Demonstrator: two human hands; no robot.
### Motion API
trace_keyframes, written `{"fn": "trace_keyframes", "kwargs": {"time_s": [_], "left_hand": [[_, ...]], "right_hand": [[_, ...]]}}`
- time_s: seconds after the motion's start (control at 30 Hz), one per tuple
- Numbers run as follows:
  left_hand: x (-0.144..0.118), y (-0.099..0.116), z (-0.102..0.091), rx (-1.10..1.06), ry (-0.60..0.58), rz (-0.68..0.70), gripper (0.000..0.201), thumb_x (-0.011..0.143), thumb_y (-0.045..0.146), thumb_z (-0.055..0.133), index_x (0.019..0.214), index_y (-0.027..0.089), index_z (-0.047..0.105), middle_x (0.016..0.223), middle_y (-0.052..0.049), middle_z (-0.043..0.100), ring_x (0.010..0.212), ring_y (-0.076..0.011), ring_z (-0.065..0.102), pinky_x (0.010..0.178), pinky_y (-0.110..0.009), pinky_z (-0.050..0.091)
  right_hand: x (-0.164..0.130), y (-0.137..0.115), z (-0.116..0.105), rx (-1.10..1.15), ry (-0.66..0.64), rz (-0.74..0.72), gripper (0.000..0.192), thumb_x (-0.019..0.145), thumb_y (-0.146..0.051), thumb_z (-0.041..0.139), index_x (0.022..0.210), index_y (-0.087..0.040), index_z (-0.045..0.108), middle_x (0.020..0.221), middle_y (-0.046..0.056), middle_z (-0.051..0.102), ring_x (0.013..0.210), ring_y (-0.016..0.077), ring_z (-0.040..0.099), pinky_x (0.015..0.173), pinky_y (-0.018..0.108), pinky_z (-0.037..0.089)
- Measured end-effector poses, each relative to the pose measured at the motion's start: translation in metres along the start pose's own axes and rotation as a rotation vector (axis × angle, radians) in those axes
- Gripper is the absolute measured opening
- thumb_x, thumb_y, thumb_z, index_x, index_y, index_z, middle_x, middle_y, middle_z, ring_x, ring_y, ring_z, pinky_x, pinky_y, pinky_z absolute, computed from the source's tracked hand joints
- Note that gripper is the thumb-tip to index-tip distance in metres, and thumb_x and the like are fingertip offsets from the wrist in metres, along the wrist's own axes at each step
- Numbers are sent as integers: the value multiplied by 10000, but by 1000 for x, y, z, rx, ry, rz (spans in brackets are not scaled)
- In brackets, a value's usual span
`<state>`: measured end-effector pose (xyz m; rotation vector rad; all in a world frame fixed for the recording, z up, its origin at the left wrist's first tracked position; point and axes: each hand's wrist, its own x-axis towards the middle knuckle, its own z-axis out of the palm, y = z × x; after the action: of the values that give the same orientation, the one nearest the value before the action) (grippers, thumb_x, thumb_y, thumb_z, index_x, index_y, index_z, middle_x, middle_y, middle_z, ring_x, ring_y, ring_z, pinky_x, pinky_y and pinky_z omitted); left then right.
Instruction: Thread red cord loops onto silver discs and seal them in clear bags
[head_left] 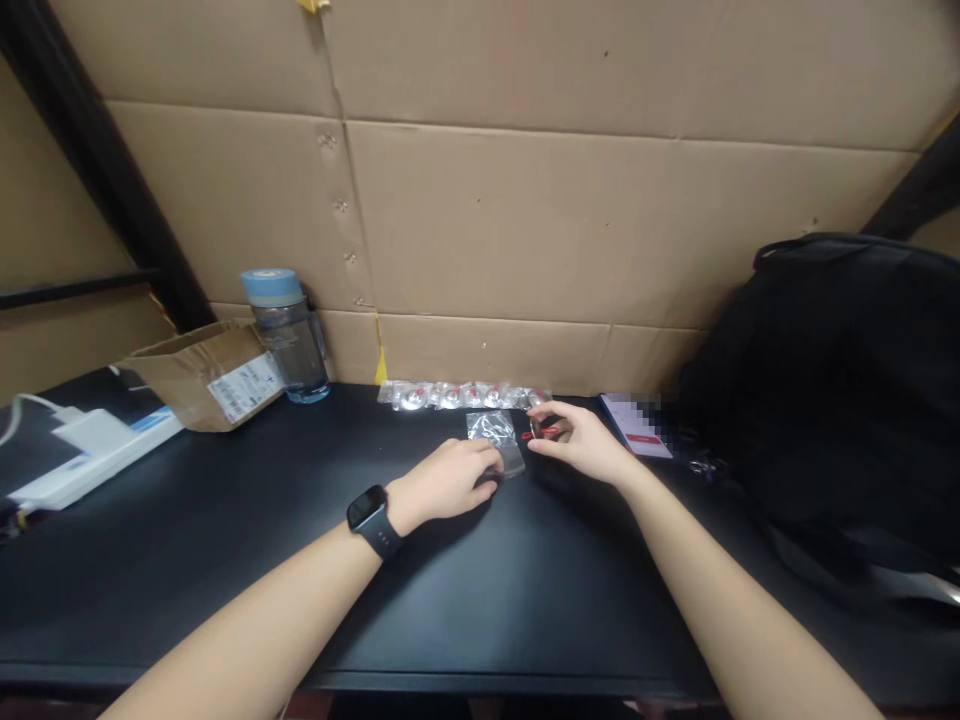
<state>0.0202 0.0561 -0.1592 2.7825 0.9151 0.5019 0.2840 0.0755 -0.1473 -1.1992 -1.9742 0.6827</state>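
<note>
On the black tabletop lies a small clear plastic bag (491,428), flat and shiny. My left hand (450,482), with a dark watch (367,508) at its wrist, rests at the bag's lower edge, fingers curled onto it and thumb tucked below. Just right of the bag, my right hand (583,440) pinches a small round disc with a red cord (551,433) between thumb and fingers; the disc is seen nearly edge-on. Behind both hands runs a row of several small clear packets (450,396), each with a round silvery piece and a bit of red inside.
A cardboard wall (525,230) closes off the back. At left stand a blue-lidded water bottle (289,340), an open brown paper bag (202,370) and a white power strip (97,465) with a plug. A printed card (637,425) and a large black backpack (840,420) are at right.
</note>
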Motion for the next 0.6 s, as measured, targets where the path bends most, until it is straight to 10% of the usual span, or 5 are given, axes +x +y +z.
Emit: {"fn": "trace_keyframes", "kwargs": {"time_s": [0.6], "left_hand": [[-7,6,7,87,-149,-52,456,991,454,514,1446,482,493,1566,-68,403,1407,-380,395,1093,-581,364]], "right_hand": [[-14,-20,-5,-477,-291,1,414,696,-343,858,1081,-284,716,852,-5,728,754,198,667,697,276,463]]}}
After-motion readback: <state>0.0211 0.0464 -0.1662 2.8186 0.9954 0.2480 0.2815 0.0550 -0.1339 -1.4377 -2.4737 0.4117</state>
